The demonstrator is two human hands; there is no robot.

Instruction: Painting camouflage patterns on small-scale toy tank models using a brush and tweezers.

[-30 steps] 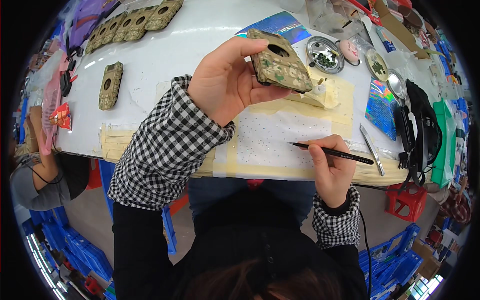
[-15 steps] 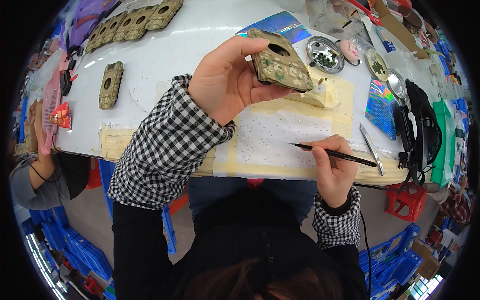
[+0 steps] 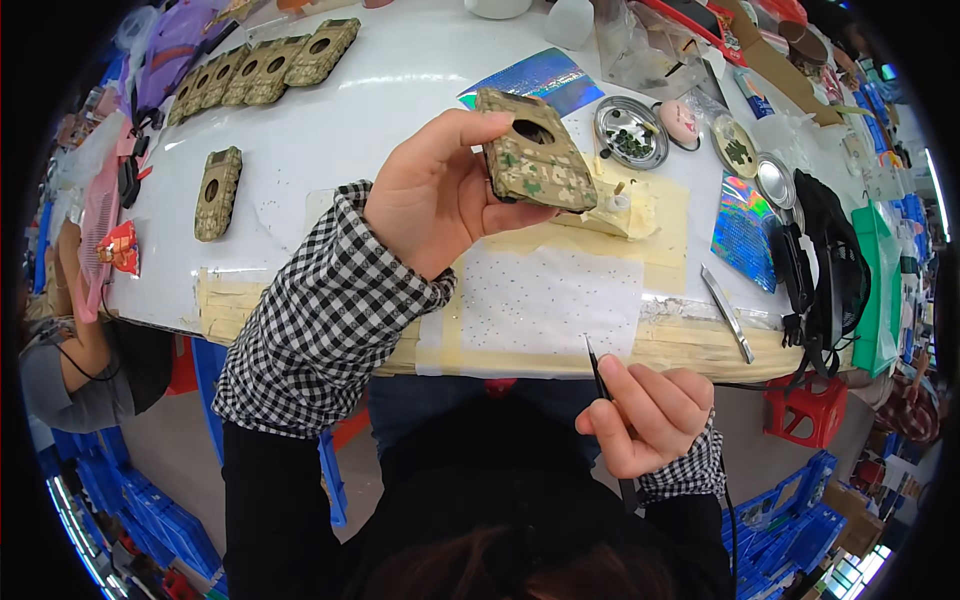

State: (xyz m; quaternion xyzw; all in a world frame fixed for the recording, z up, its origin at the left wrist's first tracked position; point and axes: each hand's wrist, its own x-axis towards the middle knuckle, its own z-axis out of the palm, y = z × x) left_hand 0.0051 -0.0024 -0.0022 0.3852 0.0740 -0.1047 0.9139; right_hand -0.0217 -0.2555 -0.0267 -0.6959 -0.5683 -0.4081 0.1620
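Observation:
My left hand [image 3: 435,190] holds a camouflage-painted toy tank hull [image 3: 545,172] tilted above the table, thumb at its top and fingers beneath. A round opening shows in its upper face. My right hand [image 3: 650,415] is at the table's front edge, closed around slim black pointed tweezers [image 3: 598,375], their fine tip pointing up and away from me. Beyond the tip lies a white sheet [image 3: 550,295] dotted with tiny specks, taped to the table. A similar hull [image 3: 217,195] stands alone on the left.
Several more hulls [image 3: 265,70] stand in a row at the far left. Behind the sheet are a yellowish taped block [image 3: 605,215] and a round metal dish [image 3: 630,133] of small dark green parts. Silver tweezers [image 3: 728,315], a holographic sheet [image 3: 745,235] and a black bag [image 3: 830,270] lie right.
My right hand has drawn back toward me and turned, so the tweezers now point upward instead of left over the sheet. My left hand still holds the hull, slightly lower in view.

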